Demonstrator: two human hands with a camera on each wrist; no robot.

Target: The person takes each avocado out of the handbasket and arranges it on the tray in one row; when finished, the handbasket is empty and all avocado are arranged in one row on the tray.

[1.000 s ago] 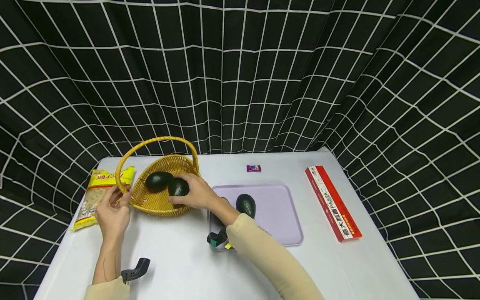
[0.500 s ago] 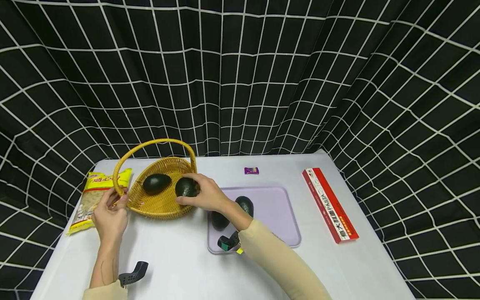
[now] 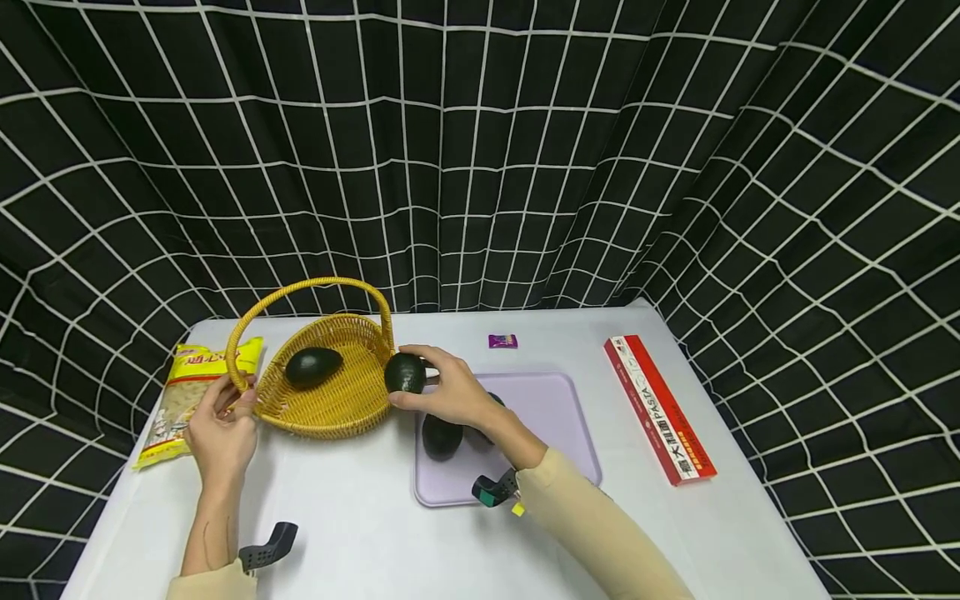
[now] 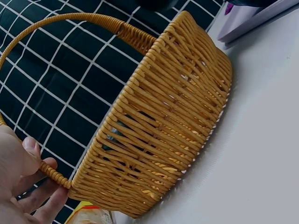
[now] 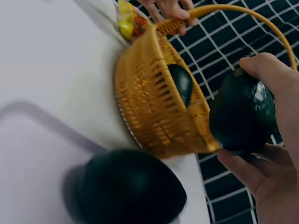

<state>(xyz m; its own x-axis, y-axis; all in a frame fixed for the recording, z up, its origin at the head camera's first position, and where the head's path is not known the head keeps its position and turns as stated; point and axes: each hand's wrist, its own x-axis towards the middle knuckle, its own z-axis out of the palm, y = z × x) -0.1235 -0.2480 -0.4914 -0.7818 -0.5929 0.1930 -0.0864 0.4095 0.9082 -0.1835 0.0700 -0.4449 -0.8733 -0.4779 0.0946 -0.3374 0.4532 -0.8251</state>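
We see the right hand (image 3: 446,392) shift sideways from over the basket (image 3: 330,429): half a second ago its avocado (image 3: 404,373) is above the weave, and now it sits just past the rim on the right. The right fingers and thumb grasp this fruit from both sides, and we cannot tell whether it brushes the rim.

That leaves one fruit in the basket, the loose avocado (image 3: 313,367), lying on its side to the left of the right fingertips and well apart from them. By our reading, the held one is between places, neither in the basket nor set on the tray (image 3: 555,433). The tray lies under and beyond the right wrist, with the near avocado (image 3: 442,437) just below the right fingers and the far avocado (image 3: 497,399) now mostly hidden behind the wrist.

The left hand (image 3: 221,433) shows no change: its fingers pinch the foot of the handle (image 3: 307,286), and the basket keeps its place, so we judge that grip to be steadying it. Just beside those left fingers, partly behind them, lies the yellow bag (image 3: 176,400).
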